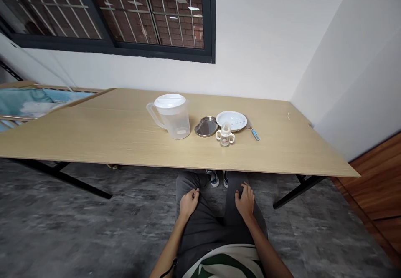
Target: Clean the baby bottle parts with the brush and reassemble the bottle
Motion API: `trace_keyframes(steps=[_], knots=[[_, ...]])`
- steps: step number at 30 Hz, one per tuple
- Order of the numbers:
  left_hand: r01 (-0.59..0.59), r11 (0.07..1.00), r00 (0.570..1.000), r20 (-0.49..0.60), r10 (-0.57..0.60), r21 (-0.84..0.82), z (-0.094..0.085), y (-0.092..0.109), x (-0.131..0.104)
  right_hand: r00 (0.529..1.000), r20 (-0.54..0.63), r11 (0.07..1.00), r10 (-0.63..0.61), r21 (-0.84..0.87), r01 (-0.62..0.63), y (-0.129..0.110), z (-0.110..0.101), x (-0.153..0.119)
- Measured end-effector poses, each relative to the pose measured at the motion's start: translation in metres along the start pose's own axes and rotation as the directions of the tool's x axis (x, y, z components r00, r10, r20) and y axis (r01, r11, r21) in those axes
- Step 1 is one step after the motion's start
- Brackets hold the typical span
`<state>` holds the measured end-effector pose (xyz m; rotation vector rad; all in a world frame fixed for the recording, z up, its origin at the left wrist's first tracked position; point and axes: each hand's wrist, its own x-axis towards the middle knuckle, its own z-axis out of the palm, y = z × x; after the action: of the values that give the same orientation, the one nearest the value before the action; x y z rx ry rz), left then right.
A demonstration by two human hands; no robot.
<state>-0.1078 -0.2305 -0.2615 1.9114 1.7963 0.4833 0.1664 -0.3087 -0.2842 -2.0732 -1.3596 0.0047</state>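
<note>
Below the table's front edge, my left hand rests on my left thigh, holding nothing, its fingers laid over the trouser leg. My right hand lies on the right thigh with fingers apart, also without anything in it. On the table stands a translucent plastic pitcher with a white lid, its handle to the left. Right of it are a shiny metal kidney dish and a white bowl. A two-handled baby bottle stands upright before the bowl. A blue-handled tool lies at the bowl's right, its greyish head partly hidden.
The wooden table spans the view on black legs. A crib with blue bedding adjoins its left end. Behind are a white wall and a barred window. A brown wooden cabinet stands at right.
</note>
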Motion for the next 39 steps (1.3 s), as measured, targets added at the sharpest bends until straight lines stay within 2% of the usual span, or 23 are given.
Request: trace_keyframes(steps=[39], knots=[[0.008, 0.999, 1.000, 0.002, -0.008, -0.033, -0.0032, 0.0030, -0.0013, 1.000, -0.013, 1.000, -0.002, 0.002, 0.002, 0.0006, 0.0015, -0.0001]])
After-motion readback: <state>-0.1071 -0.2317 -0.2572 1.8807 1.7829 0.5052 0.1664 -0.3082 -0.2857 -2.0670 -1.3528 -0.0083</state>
